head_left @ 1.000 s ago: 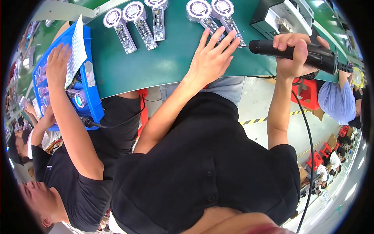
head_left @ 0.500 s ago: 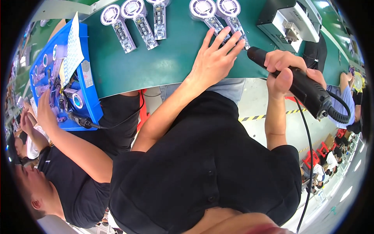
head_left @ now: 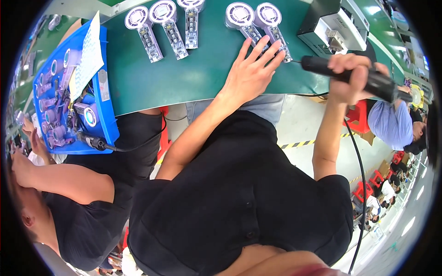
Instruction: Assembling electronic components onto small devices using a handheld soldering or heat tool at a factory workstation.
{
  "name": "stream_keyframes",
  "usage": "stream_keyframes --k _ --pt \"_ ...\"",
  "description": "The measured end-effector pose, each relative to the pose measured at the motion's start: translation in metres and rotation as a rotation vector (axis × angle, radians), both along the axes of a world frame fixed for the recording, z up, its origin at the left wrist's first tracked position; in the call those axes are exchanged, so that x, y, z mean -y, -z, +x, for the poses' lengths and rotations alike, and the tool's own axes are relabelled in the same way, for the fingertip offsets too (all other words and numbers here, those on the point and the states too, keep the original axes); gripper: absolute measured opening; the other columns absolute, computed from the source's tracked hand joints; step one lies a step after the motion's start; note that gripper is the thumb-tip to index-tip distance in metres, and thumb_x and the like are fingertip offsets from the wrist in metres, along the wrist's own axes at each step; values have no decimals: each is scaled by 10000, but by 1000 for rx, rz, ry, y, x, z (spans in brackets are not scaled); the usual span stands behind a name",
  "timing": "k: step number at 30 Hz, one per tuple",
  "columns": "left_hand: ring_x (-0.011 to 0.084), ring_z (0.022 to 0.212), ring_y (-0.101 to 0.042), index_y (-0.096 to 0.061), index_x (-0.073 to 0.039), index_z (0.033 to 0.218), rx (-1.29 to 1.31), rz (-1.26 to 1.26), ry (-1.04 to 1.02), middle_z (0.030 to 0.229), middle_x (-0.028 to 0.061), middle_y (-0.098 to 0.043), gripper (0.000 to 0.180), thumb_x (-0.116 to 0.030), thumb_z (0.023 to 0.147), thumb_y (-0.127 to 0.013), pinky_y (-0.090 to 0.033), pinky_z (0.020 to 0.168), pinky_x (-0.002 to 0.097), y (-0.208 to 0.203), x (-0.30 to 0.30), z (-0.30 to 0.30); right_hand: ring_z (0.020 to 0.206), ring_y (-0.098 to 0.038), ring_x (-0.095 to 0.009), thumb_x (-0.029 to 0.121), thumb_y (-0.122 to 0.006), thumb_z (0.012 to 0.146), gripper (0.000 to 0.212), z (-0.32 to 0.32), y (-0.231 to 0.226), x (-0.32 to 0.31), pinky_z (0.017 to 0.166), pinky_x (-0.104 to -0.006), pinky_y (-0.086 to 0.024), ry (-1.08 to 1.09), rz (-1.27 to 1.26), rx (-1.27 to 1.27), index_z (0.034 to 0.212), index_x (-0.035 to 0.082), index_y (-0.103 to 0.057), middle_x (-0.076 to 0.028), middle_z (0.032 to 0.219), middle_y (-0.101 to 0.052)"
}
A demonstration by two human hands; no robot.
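My left hand [head_left: 251, 69] lies palm down with fingers spread, its fingertips on the handles of two pale purple handheld units. The right unit [head_left: 269, 15] and the left unit [head_left: 240, 14] each have a round ringed head and a handle with an exposed circuit board. My right hand [head_left: 351, 76] is wrapped round a black corded electric screwdriver [head_left: 317, 67], slightly blurred. Its thin bit points left, close to the right unit's handle end; whether they touch I cannot tell. Left of my hand lie three similar units, among them a middle one [head_left: 163, 12].
A blue bin [head_left: 110, 124] full of purple parts and a paper sheet stands at the left table edge. A co-worker [head_left: 69, 221] sits beside it. A grey-and-black machine [head_left: 317, 32] occupies the green table's [head_left: 184, 78] right side. A black cable [head_left: 363, 184] hangs at right.
My right hand has drawn the screwdriver to the right, away from the right unit's handle end. My left hand stays on the units. The co-worker's arm has left the bin, moving toward their head.
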State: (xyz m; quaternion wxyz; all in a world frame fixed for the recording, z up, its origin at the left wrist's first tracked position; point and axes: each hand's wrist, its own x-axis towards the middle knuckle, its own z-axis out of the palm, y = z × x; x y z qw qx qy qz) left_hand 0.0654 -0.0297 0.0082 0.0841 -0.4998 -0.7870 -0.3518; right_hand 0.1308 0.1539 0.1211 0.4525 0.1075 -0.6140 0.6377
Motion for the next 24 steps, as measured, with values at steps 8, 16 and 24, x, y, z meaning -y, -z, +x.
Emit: stream_keyframes --k 8,16,24 --pt "358 1350 -454 -651 -39 1207 69 146 -117 1381 126 -558 397 -73 815 -700 -380 1094 556 0 9 -1 467 -601 -235 -106 -711 804 335 -26 -61 -98 482 -398 -560 463 228 26 1037 -89 -472 -184 649 -610" --pt "350 1330 -485 -664 -28 1175 105 222 -110 1322 123 -600 375 -45 803 -706 -417 1084 501 4 7 -3 496 -590 -225 -44 -754 827 356 -44 -46 -98 485 -387 -537 408 194 85 1065 -52 -489 -160 681 -606" --pt "335 1321 -496 -694 -54 1133 82 220 -151 1298 111 -615 328 -53 804 -699 -406 1070 559 8 5 -4 522 -572 -245 3 -742 856 373 -35 -41 -86 492 -412 -495 171 -78 216 1106 -28 -467 -167 685 -584"
